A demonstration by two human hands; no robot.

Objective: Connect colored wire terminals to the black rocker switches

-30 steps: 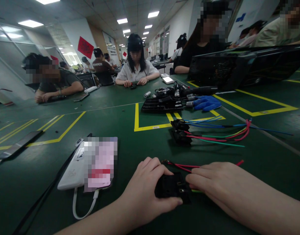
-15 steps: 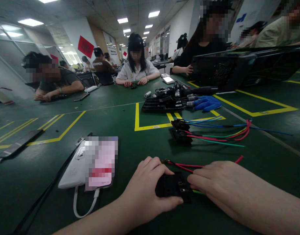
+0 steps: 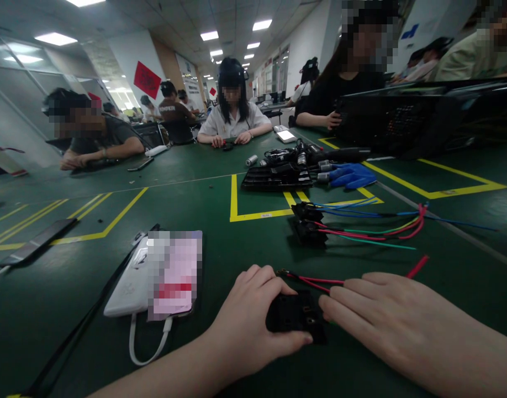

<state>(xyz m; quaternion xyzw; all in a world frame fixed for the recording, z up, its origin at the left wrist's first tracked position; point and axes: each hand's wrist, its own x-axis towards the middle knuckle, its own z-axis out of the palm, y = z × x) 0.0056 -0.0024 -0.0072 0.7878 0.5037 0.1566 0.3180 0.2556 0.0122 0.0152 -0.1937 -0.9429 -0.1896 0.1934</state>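
Note:
A small black connector block point(image 3: 295, 319) lies on the green table point(image 3: 245, 243) close to me. My left hand point(image 3: 247, 323) grips its left side, fingers curled over the top and thumb under the front edge. My right hand point(image 3: 381, 320) lies at its right end with fingers stretched out flat against it. Red wires point(image 3: 315, 281) run from behind the block off to the right, under my right hand. What the right fingertips hold, if anything, is hidden.
A phone on a white power bank point(image 3: 162, 276) with a cable lies to the left. Ahead are two black connectors with coloured wires point(image 3: 344, 224), a black tray point(image 3: 274, 178), blue gloves point(image 3: 350, 176) and a black case point(image 3: 406, 116). Other people sit around the table.
My right hand's fingers have flattened and stretched out beside the block. The red wire end at the right has lifted and shifted rightwards. My left hand keeps its grip.

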